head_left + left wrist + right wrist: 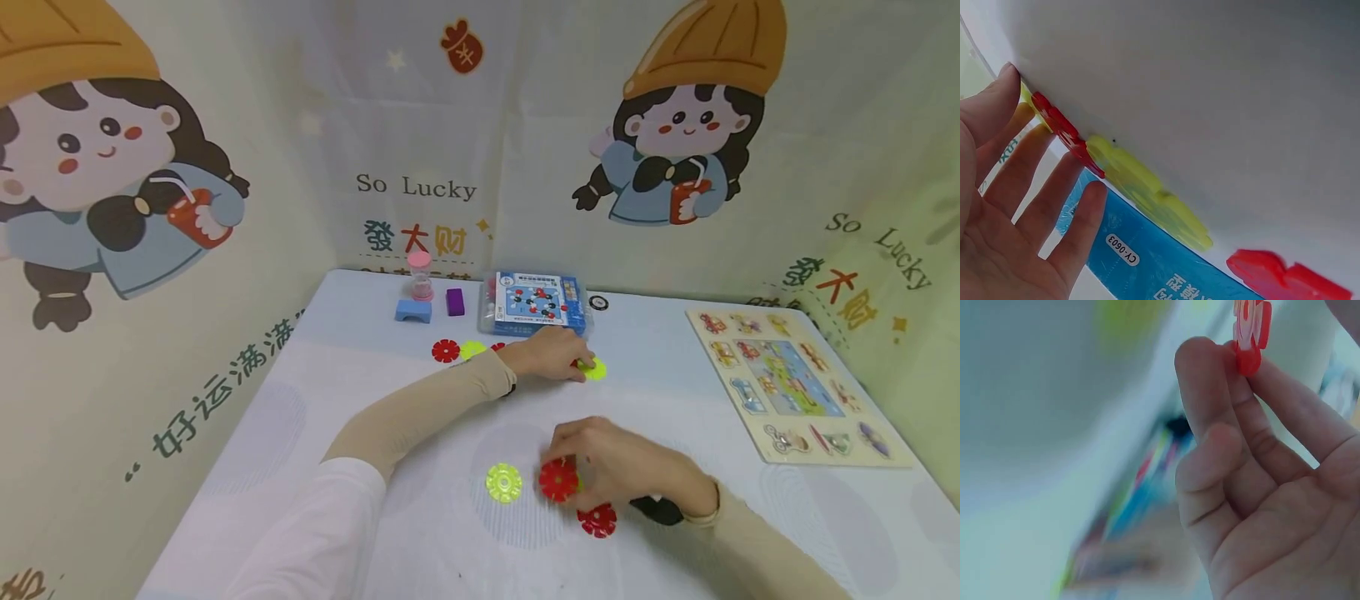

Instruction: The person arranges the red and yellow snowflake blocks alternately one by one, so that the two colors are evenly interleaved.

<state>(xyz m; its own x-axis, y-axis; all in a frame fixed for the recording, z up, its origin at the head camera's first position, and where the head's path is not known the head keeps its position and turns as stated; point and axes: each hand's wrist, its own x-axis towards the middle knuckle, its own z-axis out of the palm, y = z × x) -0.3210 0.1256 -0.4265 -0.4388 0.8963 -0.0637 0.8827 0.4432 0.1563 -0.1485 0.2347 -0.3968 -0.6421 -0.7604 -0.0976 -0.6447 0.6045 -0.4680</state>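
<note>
My right hand [626,458] pinches a red notched disc [558,479] over the near part of the table; this disc [1250,356] shows edge-on at the fingertips in the right wrist view. Beside that hand lie a yellow-green disc [503,483] and another red disc [598,521]. Farther back, my left hand [553,354] reaches along a row of alternating red and yellow-green discs. Its fingers [1079,225] are spread and nearly straight, the tips right at a red disc [1063,131] and a yellow-green disc [1147,190]. The forearm hides part of the row.
Behind the row stands a clear box with a blue label [532,300]. Left of it are a purple block [455,302], a blue arch block [413,312] and a pink sand timer [422,277]. A black-and-white ring [598,303] lies right of the box. A wooden picture puzzle [798,383] occupies the right side.
</note>
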